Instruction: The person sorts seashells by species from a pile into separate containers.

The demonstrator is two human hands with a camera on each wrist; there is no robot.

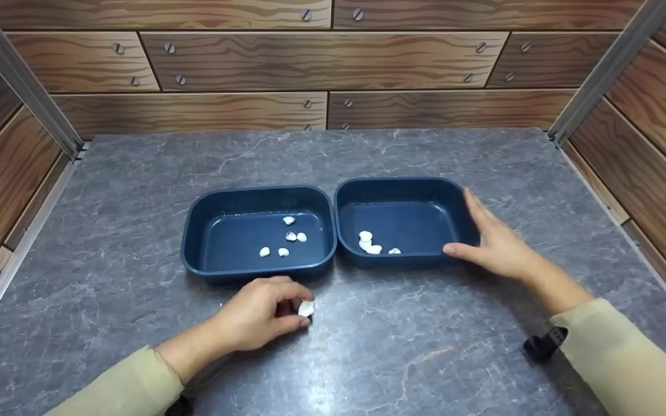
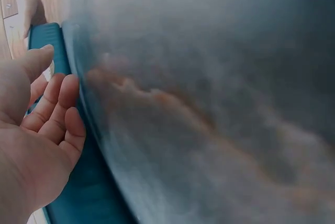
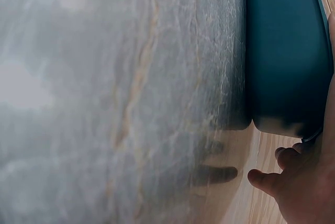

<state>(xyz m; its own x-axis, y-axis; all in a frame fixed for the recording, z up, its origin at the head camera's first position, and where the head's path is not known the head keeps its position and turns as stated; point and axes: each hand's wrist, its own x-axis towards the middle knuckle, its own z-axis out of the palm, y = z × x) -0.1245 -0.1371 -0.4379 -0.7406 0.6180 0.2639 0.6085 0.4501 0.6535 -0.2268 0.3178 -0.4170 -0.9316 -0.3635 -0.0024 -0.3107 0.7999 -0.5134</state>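
Observation:
My left hand pinches a small white shell between thumb and fingertips, in front of the left blue bin. In the left wrist view the shell is mostly hidden behind the thumb. Several white shells lie spread in the right part of that bin. At the right blue bin, my right hand rests on the right end, fingers straight along the side wall and thumb at the near rim. Several more white shells lie in its near left part.
Both bins stand side by side on a grey marbled tabletop, their ends almost touching. Wood-patterned panels close off the back and both sides, with metal posts at the corners. A black device sits at the right cuff.

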